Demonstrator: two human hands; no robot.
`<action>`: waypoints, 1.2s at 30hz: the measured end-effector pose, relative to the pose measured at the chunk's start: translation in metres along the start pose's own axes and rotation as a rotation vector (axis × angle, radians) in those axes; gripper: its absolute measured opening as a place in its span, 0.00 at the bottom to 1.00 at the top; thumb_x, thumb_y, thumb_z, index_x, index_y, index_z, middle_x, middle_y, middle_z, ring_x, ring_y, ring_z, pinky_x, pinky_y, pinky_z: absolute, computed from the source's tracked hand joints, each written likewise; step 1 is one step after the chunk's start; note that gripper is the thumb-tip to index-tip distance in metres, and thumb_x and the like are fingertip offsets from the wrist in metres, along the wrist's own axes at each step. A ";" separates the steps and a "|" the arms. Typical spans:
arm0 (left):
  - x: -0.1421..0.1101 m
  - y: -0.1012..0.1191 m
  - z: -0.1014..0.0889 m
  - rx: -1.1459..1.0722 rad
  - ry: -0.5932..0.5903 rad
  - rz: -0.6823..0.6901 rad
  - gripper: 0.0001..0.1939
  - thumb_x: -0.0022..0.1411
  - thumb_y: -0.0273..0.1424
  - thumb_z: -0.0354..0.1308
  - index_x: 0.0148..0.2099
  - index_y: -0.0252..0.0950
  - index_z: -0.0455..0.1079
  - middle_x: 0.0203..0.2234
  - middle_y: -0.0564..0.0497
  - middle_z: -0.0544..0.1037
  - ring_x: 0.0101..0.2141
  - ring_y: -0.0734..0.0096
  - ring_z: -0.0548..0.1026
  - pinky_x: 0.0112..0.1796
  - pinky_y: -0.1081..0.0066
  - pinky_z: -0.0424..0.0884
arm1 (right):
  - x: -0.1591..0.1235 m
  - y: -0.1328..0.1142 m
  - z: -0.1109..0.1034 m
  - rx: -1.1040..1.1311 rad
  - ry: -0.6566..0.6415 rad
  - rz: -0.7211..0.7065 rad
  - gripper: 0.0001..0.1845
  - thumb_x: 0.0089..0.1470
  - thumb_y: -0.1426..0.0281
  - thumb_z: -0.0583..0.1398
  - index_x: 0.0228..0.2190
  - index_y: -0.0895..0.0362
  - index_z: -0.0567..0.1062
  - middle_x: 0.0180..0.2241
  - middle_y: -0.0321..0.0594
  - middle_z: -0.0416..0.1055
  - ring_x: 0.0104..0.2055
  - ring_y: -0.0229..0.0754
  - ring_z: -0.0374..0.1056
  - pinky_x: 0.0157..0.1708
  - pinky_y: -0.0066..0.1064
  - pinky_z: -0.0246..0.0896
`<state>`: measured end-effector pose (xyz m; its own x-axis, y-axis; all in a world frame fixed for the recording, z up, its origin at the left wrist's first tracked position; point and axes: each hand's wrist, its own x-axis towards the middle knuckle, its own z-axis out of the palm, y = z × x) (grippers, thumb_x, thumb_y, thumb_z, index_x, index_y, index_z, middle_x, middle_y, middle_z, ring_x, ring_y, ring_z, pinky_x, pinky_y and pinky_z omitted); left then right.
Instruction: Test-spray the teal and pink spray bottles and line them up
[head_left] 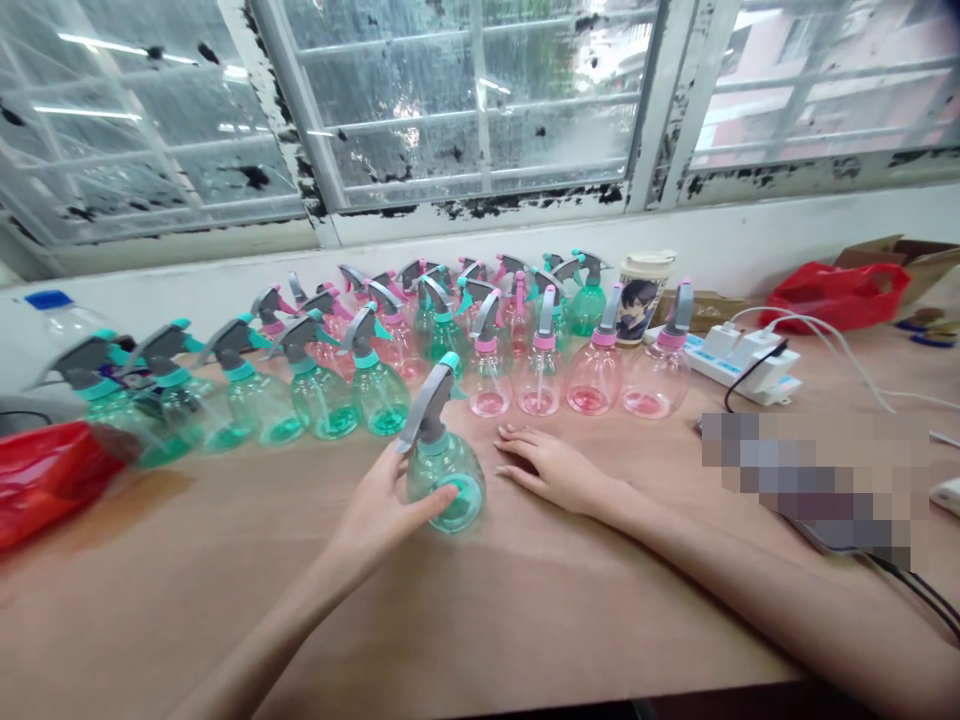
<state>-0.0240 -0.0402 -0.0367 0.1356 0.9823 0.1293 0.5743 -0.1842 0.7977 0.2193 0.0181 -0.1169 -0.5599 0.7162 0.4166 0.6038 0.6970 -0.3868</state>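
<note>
In the middle of the head view, my left hand [394,500] is wrapped round the body of a green spray bottle [456,460], thumb across its front. This bottle has a grey and teal trigger head and stands about upright, tipped slightly. My right hand [551,468] rests on the table just right of it, fingers a little apart and holding nothing. Behind my left hand, a row of green spray bottles [324,400] runs to the left. Pink spray bottles [538,380] stand beyond my right hand, with more of both colours behind them.
On the wooden table [465,620], a red plastic bag [52,480] lies at far left. To the right are a paper cup [641,295], a white power strip [739,370] with chargers and cables, a pixelated device [817,490] and another red bag [836,295]. Windows line the back.
</note>
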 end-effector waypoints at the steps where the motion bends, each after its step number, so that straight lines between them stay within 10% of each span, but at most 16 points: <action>1: 0.001 -0.003 -0.002 0.077 0.036 0.033 0.31 0.53 0.47 0.63 0.55 0.39 0.64 0.51 0.43 0.73 0.52 0.49 0.72 0.50 0.53 0.70 | 0.000 0.000 0.000 0.000 -0.001 -0.002 0.21 0.63 0.61 0.55 0.54 0.57 0.72 0.58 0.50 0.68 0.61 0.52 0.62 0.59 0.48 0.58; 19: 0.079 0.000 -0.009 0.845 0.299 0.230 0.32 0.59 0.50 0.60 0.54 0.26 0.68 0.45 0.35 0.77 0.50 0.44 0.71 0.49 0.54 0.65 | -0.001 -0.003 -0.005 0.032 0.036 0.066 0.18 0.62 0.62 0.56 0.51 0.54 0.73 0.54 0.49 0.71 0.56 0.52 0.67 0.54 0.48 0.64; 27: 0.089 0.002 -0.014 0.930 0.300 0.263 0.32 0.60 0.51 0.58 0.52 0.26 0.71 0.44 0.34 0.78 0.48 0.43 0.70 0.47 0.53 0.63 | 0.055 -0.012 -0.042 -0.050 0.429 0.269 0.20 0.59 0.63 0.58 0.50 0.59 0.72 0.46 0.50 0.76 0.38 0.49 0.75 0.45 0.46 0.68; 31: 0.091 0.003 -0.015 0.971 0.313 0.284 0.35 0.60 0.53 0.56 0.53 0.25 0.71 0.43 0.31 0.77 0.47 0.39 0.69 0.46 0.50 0.62 | 0.087 -0.012 -0.045 -0.111 0.406 0.395 0.29 0.56 0.60 0.61 0.53 0.65 0.69 0.52 0.59 0.71 0.54 0.59 0.68 0.51 0.49 0.63; 36: 0.091 0.003 -0.016 0.995 0.312 0.306 0.34 0.59 0.53 0.57 0.51 0.27 0.73 0.43 0.31 0.76 0.47 0.39 0.69 0.46 0.50 0.61 | 0.108 -0.010 -0.042 -0.105 0.361 0.488 0.31 0.55 0.53 0.60 0.51 0.65 0.71 0.45 0.59 0.75 0.49 0.60 0.71 0.45 0.47 0.66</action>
<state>-0.0227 0.0493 -0.0127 0.2536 0.8295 0.4976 0.9670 -0.2294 -0.1105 0.1764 0.0874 -0.0338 0.0113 0.8819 0.4713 0.8047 0.2718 -0.5279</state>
